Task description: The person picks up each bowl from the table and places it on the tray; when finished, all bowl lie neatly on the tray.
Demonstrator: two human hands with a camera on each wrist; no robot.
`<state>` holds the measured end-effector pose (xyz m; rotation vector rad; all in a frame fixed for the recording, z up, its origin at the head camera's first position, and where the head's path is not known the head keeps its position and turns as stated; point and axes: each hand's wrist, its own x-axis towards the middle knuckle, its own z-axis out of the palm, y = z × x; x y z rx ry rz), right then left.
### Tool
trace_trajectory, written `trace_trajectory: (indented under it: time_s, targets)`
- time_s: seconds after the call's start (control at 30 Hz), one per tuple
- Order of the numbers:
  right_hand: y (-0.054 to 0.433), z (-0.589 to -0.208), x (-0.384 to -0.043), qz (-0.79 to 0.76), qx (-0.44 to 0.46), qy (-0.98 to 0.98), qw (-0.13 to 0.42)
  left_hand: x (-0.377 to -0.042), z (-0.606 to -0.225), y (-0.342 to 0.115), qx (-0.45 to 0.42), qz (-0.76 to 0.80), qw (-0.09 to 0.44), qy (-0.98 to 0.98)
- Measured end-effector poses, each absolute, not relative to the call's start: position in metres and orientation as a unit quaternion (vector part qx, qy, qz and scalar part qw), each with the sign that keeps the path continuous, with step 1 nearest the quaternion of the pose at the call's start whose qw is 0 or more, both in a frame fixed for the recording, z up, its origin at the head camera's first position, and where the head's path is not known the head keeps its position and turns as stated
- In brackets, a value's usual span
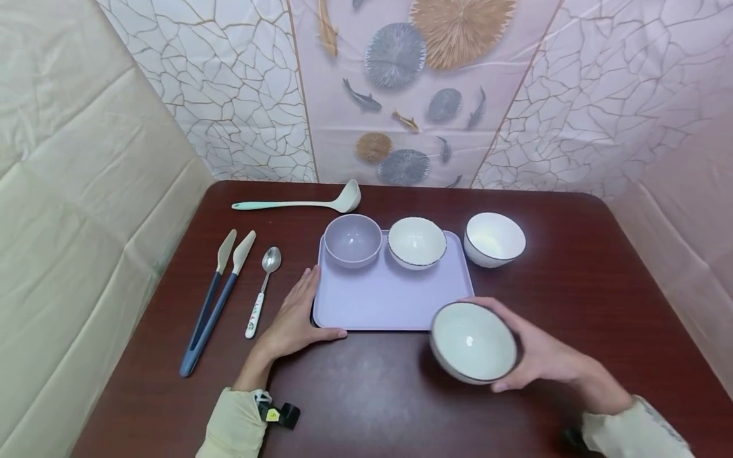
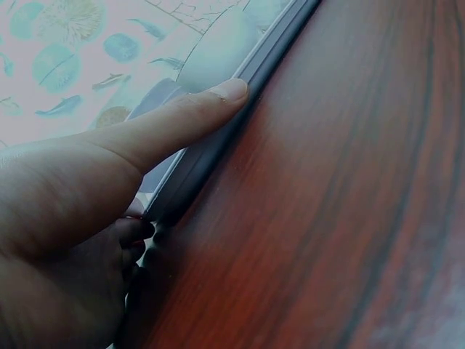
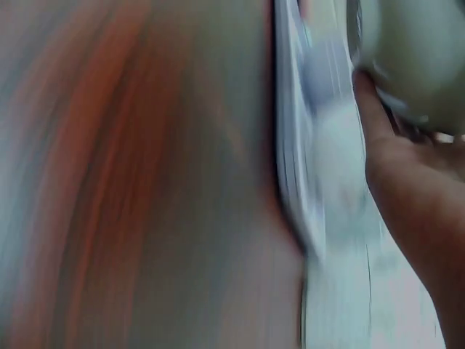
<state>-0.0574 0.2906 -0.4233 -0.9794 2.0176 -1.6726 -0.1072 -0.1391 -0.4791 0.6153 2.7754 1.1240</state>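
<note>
My right hand point(image 1: 541, 348) holds a white bowl point(image 1: 474, 340) with a dark rim by its right side, over the front right corner of a lavender tray point(image 1: 375, 299). In the right wrist view the bowl point(image 3: 418, 54) is only partly seen, and motion blurs the picture. My left hand point(image 1: 293, 321) lies at the tray's left edge with straight fingers, its thumb along the front edge; the left wrist view shows that thumb point(image 2: 182, 123) against the rim. On the tray's back half sit a purple bowl point(image 1: 353, 242) and a white bowl with a dark-dotted rim point(image 1: 417, 243).
Another white bowl point(image 1: 495, 240) stands right of the tray. Behind it lies a ladle point(image 1: 345, 198) with a mint handle. To the left are a spoon point(image 1: 263, 292) and blue-handled tongs point(image 1: 212, 312). Fabric walls point(image 1: 246, 95) border the brown table point(image 1: 355, 407).
</note>
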Motion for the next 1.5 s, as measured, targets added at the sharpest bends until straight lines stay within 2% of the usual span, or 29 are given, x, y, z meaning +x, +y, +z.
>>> trace_trajectory:
  time_s: [0.13,0.3,0.47,0.77,1.33,1.5]
  targets:
    - [0.237,-0.424,-0.067,-0.586,-0.312,0.726,0.179,-0.11,-0.48,-0.137,0.203,0.366,0.049,0.907]
    - [0.18,-0.421,-0.078,-0.595,-0.247,0.749,0.156,-0.11,-0.482,-0.133,0.21,0.368,0.048,0.905]
    - [0.147,-0.435,-0.09,-0.614,-0.204,0.752,0.124,-0.111,-0.483,-0.132,0.22,0.368,0.038,0.902]
    - [0.121,-0.456,-0.107,-0.599,-0.181,0.777,0.075,-0.111,-0.483,-0.135,0.223,0.369,0.031,0.902]
    - [0.102,-0.46,-0.112,-0.583,-0.2,0.783,0.086,-0.111,-0.481,-0.142,0.216,0.37,0.018,0.903]
    - [0.096,-0.451,-0.111,-0.59,-0.206,0.776,0.089,-0.111,-0.48,-0.145,0.213,0.368,0.018,0.905]
